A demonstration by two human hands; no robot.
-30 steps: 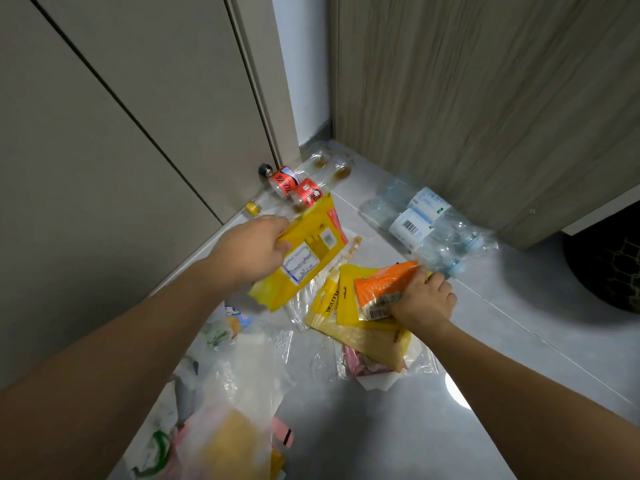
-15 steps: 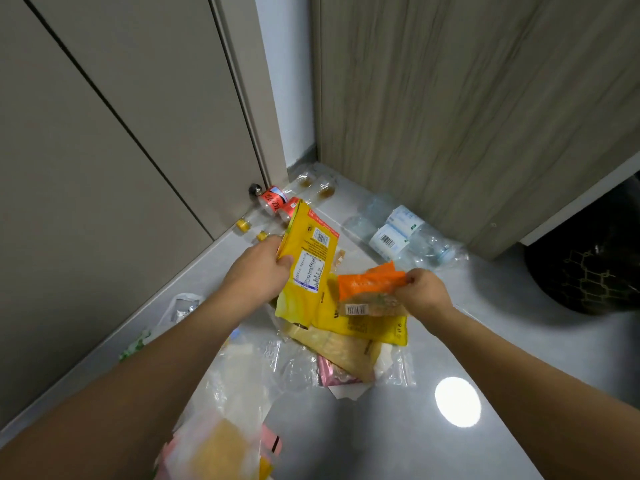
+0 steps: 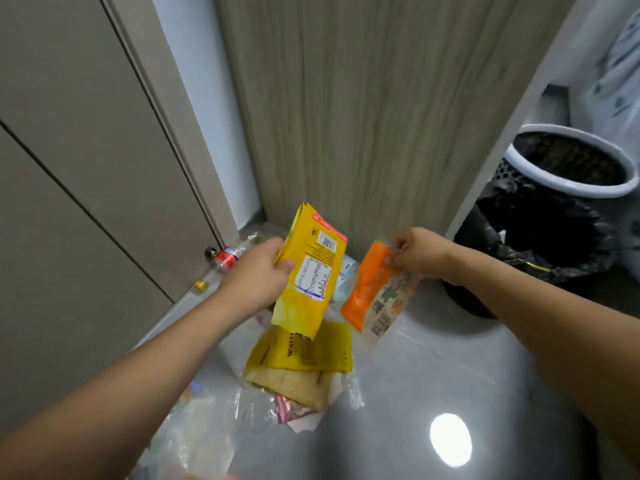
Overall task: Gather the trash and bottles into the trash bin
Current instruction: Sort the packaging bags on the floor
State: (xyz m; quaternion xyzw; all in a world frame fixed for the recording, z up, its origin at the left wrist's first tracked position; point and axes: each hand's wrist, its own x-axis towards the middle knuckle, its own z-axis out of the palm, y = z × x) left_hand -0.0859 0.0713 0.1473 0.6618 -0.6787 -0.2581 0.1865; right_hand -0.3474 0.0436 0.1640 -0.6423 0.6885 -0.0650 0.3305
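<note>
- My left hand point(image 3: 258, 282) grips the yellow packet point(image 3: 309, 271), now lifted clear of the floor point(image 3: 433, 368).
- My right hand point(image 3: 420, 252) pinches the orange wrapper point(image 3: 375, 289), raised off the yellow bags point(image 3: 304, 355) where it lay half a second ago.
- Trash bin point(image 3: 568, 181): black-lined, now fully in view at right, near the right hand.
- Red-labelled bottle point(image 3: 227, 258): on the floor by the door.

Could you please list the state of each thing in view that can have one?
left hand: grips yellow packet, lifted
right hand: pinches orange packet, hanging
trash bin: upright, open, black liner
yellow bag: flat on floor
red-labelled bottle: lying by door
</note>
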